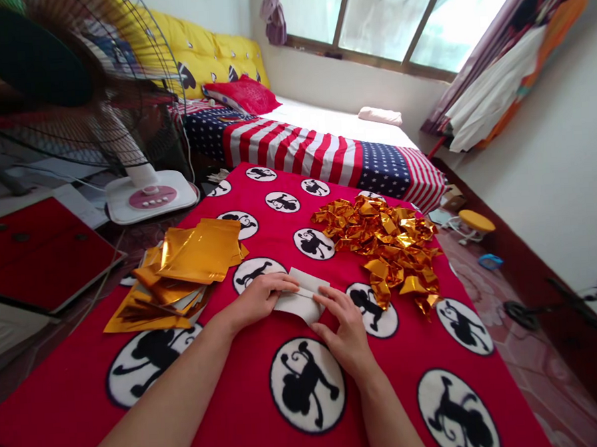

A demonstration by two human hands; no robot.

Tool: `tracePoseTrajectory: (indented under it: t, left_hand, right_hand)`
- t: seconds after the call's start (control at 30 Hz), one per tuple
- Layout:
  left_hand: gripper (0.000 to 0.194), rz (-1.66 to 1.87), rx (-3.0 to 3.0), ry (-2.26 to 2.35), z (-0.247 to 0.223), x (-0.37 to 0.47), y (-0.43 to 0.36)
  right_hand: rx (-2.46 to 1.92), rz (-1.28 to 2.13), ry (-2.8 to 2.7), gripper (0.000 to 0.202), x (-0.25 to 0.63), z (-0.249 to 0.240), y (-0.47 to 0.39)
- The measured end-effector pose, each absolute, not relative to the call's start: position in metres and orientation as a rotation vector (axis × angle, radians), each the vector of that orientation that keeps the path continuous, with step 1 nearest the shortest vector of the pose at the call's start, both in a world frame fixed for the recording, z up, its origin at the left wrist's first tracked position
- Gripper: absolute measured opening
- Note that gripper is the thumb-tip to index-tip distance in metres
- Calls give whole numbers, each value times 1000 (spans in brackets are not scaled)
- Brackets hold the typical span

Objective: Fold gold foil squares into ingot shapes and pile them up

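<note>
A bed (333, 118) sits beyond the right hand (344, 321) in a home bedrm, fan (44, 60) L & hung clothes (501, 89) R of the grip.

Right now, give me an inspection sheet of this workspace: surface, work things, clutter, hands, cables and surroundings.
Surface: red cloth, printed with black figures in white circles.
Work things: pale creased sheet mid-cloth; flat gold sheets piled left; folded-looking gold pieces heaped right.
Clutter: yellow-topped object and blue item, beyond the cloth's right edge.
Hands: left hand touches the pale sheet's left side, right hand its right; grip unclear.
Cables: white cord beside the fan.
Surroundings: fan left; bed and window ahead.
</note>
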State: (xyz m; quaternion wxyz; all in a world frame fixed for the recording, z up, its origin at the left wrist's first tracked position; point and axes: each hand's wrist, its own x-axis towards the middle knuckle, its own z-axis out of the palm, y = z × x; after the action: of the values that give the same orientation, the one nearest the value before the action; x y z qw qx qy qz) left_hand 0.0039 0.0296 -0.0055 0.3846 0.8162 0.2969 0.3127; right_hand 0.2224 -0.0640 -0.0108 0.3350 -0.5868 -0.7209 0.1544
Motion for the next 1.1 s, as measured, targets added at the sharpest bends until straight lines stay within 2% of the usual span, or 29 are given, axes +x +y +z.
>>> tracePoseTrajectory:
  t: [0.1, 0.33, 0.5, 0.6, 0.63, 0.73, 0.77, 1.1]
  left_hand:
    - [40, 784, 2079, 746, -1, 3, 28]
    - [38, 744, 2083, 706, 4, 0, 26]
    - [50, 702, 2136, 682, 6, -1, 25]
    - [58, 679, 2179, 657, 4, 0, 22]
    - [55, 681, 2186, 657, 3, 1, 20]
    - [24, 721, 2169, 691, -2, 3, 16]
    - [20, 734, 2163, 703, -3, 4, 15]
    - [21, 804, 2205, 969, -6, 18, 15]
  right_hand:
    - [-1515, 399, -1864, 46, 223, -10, -66]
    - [-1525, 367, -1961, 64, 220, -4, -68]
    - [-1451, 333, -1792, 28, 216, -11, -64]
    - [-1414, 372, -1726, 21, 217, -12, -64]
    - [-1408, 381, -1718, 18, 217, -12, -65]
    - [-1405, 398, -1707, 14, 218, -10, -66]
    - [-1409, 401, -1697, 13, 218, -10, -67]
    - [-1592, 329, -1505, 13, 204, -13, -62]
